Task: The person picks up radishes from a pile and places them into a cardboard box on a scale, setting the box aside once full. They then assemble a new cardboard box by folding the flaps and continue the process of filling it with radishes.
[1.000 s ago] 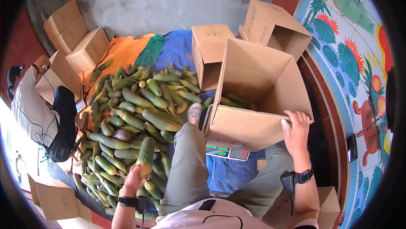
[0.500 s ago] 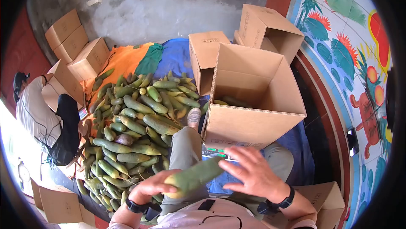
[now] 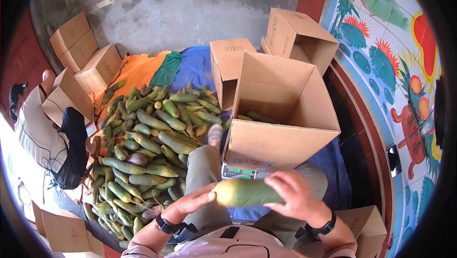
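Observation:
A thick green radish (image 3: 247,192), paler at its left end, lies nearly level above my lap between my two hands. My left hand (image 3: 196,201) presses against its pale left end. Around the darker right end, my right hand (image 3: 296,193) has its fingers and thumb closed. Just beyond is a large open carton (image 3: 281,144), with a few green radishes (image 3: 259,116) visible inside it. Under the carton's near edge shows a scale with a lit green display (image 3: 240,173). A big pile of radishes (image 3: 147,162) spreads to the left of my leg.
A co-worker (image 3: 40,129) bends over an open carton (image 3: 69,97) at the left. More cartons stand by the back wall (image 3: 100,67), behind the large carton (image 3: 233,60), at the back right (image 3: 300,39), and at the lower left (image 3: 64,229) and lower right (image 3: 364,229).
The radish has turned from slanted to nearly level and moved right. My right hand has closed on its right end. The co-worker has leaned further left.

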`<state>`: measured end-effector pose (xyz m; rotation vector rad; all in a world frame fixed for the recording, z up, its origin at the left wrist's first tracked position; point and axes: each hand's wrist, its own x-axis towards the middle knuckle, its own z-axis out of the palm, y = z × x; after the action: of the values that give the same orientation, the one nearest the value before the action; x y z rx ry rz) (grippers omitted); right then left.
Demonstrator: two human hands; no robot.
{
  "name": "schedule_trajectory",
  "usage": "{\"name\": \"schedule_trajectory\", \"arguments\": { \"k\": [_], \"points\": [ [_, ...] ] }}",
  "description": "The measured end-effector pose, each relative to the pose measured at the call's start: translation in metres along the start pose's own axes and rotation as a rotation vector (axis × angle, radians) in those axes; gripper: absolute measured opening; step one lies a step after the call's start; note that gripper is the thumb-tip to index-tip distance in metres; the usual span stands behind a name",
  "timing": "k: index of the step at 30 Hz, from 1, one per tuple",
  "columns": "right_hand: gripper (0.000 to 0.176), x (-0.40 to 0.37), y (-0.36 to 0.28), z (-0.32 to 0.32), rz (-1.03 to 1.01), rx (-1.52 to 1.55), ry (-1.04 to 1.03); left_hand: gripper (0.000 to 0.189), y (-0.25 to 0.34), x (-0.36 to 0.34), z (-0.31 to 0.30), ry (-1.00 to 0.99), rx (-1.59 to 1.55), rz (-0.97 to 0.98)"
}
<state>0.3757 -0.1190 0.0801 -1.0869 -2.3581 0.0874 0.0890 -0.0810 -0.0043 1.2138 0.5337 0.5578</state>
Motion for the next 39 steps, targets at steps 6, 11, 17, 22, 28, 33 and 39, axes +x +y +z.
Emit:
{"name": "schedule_trajectory", "arguments": {
  "k": [6,11,17,22,28,33,39],
  "points": [
    [0.061,0.031,0.036,-0.056,0.346,-0.221,0.374,0.065,-0.029,0.018,-0.019,0.171,-0.047,0.026],
    [0.056,0.058,0.093,-0.073,0.473,-0.360,0.345,0.041,-0.045,0.023,-0.032,0.228,-0.381,-0.038],
    [0.047,0.085,0.148,-0.052,0.764,-0.436,-0.221,0.034,-0.042,0.026,-0.029,0.234,-0.267,-0.073],
    [0.046,0.092,0.177,-0.025,0.743,-0.296,-0.332,0.034,-0.042,0.026,-0.031,0.207,-0.285,-0.075],
    [0.026,0.087,0.174,-0.031,0.507,-0.019,0.060,0.037,-0.043,0.028,-0.028,0.192,-0.299,-0.078],
    [0.029,0.066,0.089,-0.024,0.440,-0.242,0.048,0.037,-0.046,0.031,-0.025,0.200,-0.309,-0.077],
    [0.049,0.027,0.096,0.001,0.390,-0.468,0.024,0.026,-0.042,-0.005,-0.029,0.344,-0.340,0.044]
  ]
}}
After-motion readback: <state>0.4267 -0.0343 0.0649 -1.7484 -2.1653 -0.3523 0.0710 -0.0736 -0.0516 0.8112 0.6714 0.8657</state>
